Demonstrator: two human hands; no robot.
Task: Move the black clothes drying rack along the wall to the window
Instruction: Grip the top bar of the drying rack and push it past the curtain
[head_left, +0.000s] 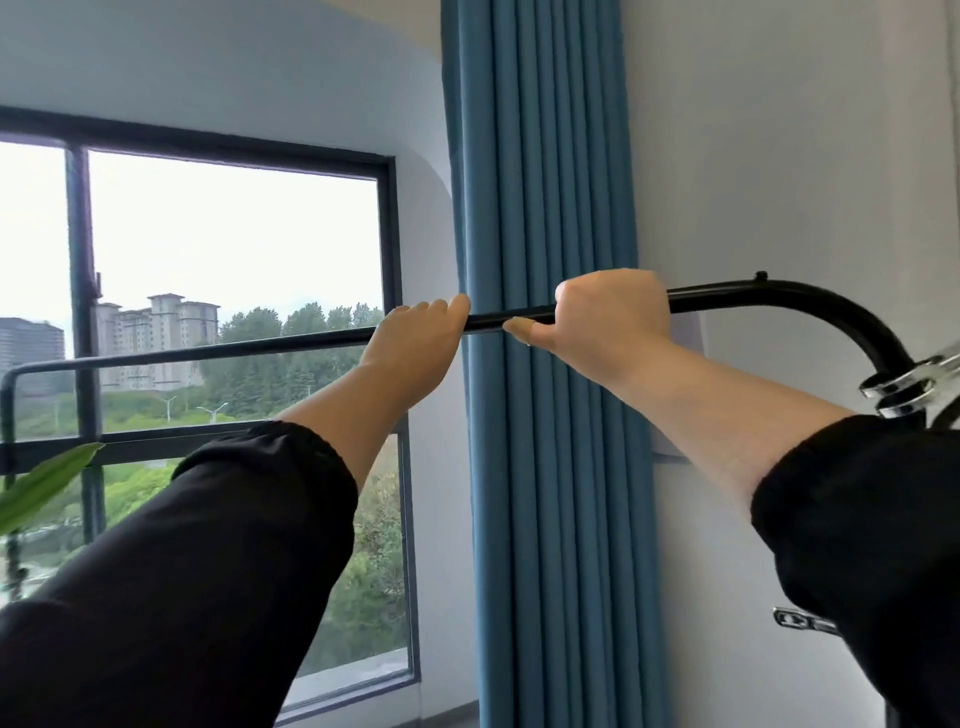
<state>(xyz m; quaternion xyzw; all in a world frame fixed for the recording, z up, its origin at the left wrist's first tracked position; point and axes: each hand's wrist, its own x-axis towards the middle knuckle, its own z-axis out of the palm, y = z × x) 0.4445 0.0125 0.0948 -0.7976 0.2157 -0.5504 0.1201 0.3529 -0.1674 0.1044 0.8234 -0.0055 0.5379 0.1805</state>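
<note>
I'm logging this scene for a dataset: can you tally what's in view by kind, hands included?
Hands: 2 (left, right), both gripping the rack
Rack: 1
Curtain: 1
Window: 1
Leaf: 1
Metal clips: 2
Total: 8

Single head-worn view, close behind raised forearms, faces forward toward window (228, 270) at left, curtain (545, 208) centre.

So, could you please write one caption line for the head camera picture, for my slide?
Both hands, left hand and right hand, grip the black rack's top bar beside the blue curtain, window ahead.
</note>
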